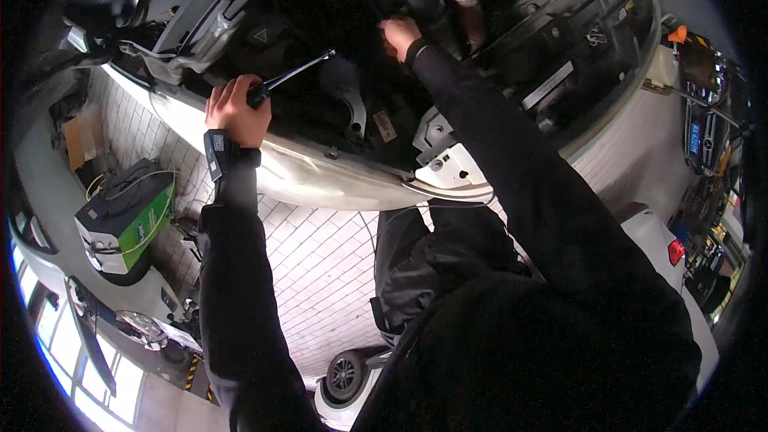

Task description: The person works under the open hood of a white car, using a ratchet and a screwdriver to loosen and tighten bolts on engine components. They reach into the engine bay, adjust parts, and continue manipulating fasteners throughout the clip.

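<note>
Gripping the black handle of a slim metal tool point(293, 76), the left hand point(238, 110) is over the left part of the pale body panel point(336, 182), its fingers wrapped around the handle. The tool's shaft points beyond the panel, over the dark engine bay point(312, 0). Farther past the panel, the right hand point(400, 35) reaches into the bay with its fingers bent; whether they close on anything cannot be told. A white bracket point(450, 162) sits at the panel's inner edge, below the right sleeve point(496, 116). Left of the panel, on the near side, stands a green-and-white box point(132, 232); nearer the wearer than the panel lies pale paved floor point(320, 272).
</note>
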The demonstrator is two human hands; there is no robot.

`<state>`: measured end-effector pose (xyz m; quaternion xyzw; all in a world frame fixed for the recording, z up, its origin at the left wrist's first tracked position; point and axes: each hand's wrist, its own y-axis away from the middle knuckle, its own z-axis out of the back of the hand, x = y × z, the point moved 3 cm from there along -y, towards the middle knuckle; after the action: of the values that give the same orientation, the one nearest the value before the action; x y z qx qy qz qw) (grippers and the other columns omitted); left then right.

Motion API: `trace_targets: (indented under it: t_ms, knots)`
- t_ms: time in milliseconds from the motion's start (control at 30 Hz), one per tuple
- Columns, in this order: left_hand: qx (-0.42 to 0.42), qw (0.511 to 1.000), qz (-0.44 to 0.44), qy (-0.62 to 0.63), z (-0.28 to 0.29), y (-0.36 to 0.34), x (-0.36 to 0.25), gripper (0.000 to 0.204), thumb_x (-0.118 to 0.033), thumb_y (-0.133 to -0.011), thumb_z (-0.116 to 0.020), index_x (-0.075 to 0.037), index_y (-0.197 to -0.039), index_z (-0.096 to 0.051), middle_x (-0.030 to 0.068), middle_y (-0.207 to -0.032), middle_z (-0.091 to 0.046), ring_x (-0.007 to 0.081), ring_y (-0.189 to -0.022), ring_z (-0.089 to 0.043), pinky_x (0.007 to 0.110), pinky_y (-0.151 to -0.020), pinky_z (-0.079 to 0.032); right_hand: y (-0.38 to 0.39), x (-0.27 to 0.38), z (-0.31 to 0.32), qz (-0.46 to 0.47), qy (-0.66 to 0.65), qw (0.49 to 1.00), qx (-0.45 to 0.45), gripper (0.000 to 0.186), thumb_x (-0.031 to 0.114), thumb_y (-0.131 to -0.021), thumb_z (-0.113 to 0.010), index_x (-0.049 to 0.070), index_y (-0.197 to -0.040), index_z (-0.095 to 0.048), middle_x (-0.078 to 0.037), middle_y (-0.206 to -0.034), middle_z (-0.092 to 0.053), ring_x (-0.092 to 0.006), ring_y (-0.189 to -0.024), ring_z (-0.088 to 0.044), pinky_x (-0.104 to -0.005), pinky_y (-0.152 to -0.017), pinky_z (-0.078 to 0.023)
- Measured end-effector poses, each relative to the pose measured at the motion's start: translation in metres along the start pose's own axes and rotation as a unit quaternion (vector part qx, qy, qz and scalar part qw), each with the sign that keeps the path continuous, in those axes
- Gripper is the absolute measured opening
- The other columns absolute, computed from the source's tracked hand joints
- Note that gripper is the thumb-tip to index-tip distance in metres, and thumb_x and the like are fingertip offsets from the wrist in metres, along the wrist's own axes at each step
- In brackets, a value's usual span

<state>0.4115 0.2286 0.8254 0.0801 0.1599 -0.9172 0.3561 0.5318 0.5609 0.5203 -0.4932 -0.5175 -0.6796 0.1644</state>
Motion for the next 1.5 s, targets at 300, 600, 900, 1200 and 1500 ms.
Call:
trace_targets:
  t_ms: [300, 600, 900, 1200, 1500]
  knots:
    - [0.002, 0.999, 0.022, -0.028, 0.006, 0.017, 0.011, 0.027, -0.012, -0.07, -0.077, -0.019, -0.094, -0.071, 0.0019, -0.09, -0.072, 0.0303, -0.087, -0.067, 0.042, -0.079, -0.055, 0.036, 0.015, -0.057, 0.274, 0.642, 0.716, -0.007, 0.018, 0.01, -0.091, -0.066, 0.004, -0.108, -0.069, -0.013, -0.096, -0.068, -0.0297, -0.092, -0.067, -0.0419, -0.078, -0.054]
    - [0.026, 0.998, 0.038, -0.034, 0.011, 0.021, 0.013, 0.03, -0.011, -0.07, -0.078, -0.017, -0.099, -0.072, 0.0068, -0.092, -0.072, 0.0316, -0.092, -0.068, 0.044, -0.082, -0.056, 0.049, 0.036, -0.065, -0.013, 0.117, 0.991, -0.064, 0.027, 0.022, -0.103, -0.06, 0.003, -0.12, -0.067, -0.015, -0.114, -0.07, -0.0304, -0.104, -0.067, -0.0423, -0.084, -0.053]
    - [0.038, 0.999, 0.028, -0.02, 0.004, 0.015, 0.012, 0.031, -0.011, -0.071, -0.079, -0.016, -0.1, -0.072, 0.0085, -0.098, -0.074, 0.0319, -0.094, -0.068, 0.044, -0.082, -0.056, 0.018, -0.008, -0.046, -0.018, 0.13, 0.981, -0.14, 0.031, 0.024, -0.1, -0.064, 0.003, -0.121, -0.069, -0.018, -0.119, -0.069, -0.03, -0.103, -0.065, -0.0457, -0.084, -0.051]
    - [0.009, 1.0, 0.012, -0.012, 0.006, 0.009, 0.008, 0.028, -0.01, -0.067, -0.075, -0.017, -0.094, -0.072, 0.0029, -0.089, -0.072, 0.0288, -0.086, -0.066, 0.041, -0.08, -0.056, -0.002, -0.026, -0.011, 0.076, 0.274, 0.954, -0.099, 0.031, 0.021, -0.096, -0.068, 0.006, -0.123, -0.072, -0.008, -0.084, -0.063, -0.024, -0.072, -0.06, -0.041, -0.063, -0.046]
    - [0.018, 0.999, 0.027, -0.01, 0.004, 0.01, 0.008, 0.029, -0.01, -0.066, -0.076, -0.017, -0.094, -0.072, 0.0029, -0.088, -0.072, 0.0289, -0.087, -0.066, 0.041, -0.081, -0.056, 0.018, -0.01, 0.002, -0.01, 0.086, 0.991, -0.105, 0.018, 0.018, -0.098, -0.068, 0.005, -0.109, -0.07, 0.001, -0.061, -0.042, -0.012, -0.046, -0.03, -0.0364, -0.048, -0.023]
